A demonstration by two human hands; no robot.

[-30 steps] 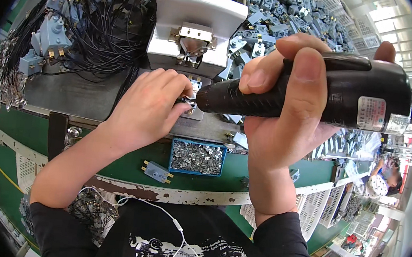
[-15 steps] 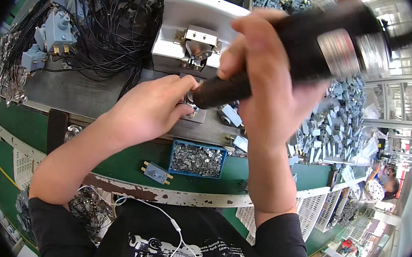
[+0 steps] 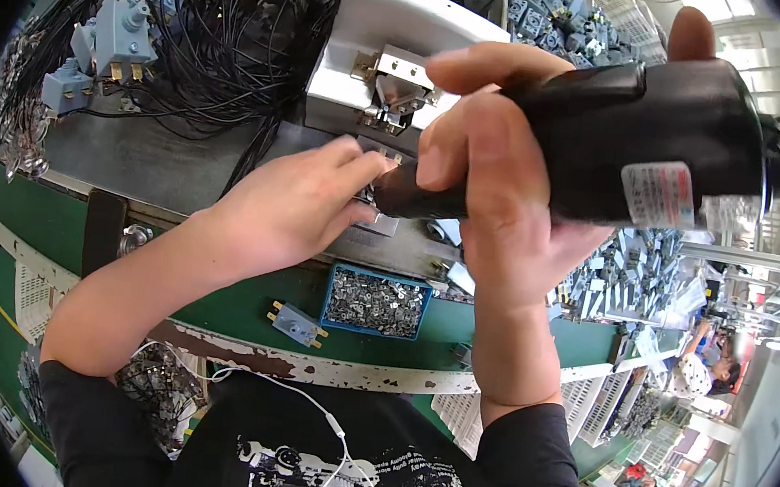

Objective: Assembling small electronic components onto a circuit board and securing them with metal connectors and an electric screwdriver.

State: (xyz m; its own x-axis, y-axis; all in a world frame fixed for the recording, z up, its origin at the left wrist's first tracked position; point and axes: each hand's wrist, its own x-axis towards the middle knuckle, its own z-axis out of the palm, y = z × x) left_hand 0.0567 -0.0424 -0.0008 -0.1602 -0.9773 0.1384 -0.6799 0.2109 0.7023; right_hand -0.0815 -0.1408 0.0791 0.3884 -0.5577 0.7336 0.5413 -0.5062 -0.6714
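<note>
Just in front of the white machine, right hand: wrapped round a black power tool, fingers curled over its barrel, thumb along the near side.
Power tool: lies aslant, its narrow nose just in front of the machine, its thick corded end out to the machine's right.
Left hand: in front of the machine and a little left, half curled, thumb and forefinger drawn close beside the tool's nose; whether they pinch anything I cannot tell.
Workpiece: between machine and fingertips, mostly hidden; a brass-coloured tab shows.
Metal plate: below the tool's nose, in front of the machine.
Blue tray: farther in front of the machine, filled with small metal pieces.
Single switch housing: grey-blue, lying left of that tray, well forward of the machine.
Black wires: tangled left of the machine, among more grey-blue housings.
Loose housings: heaped to the machine's right.
</note>
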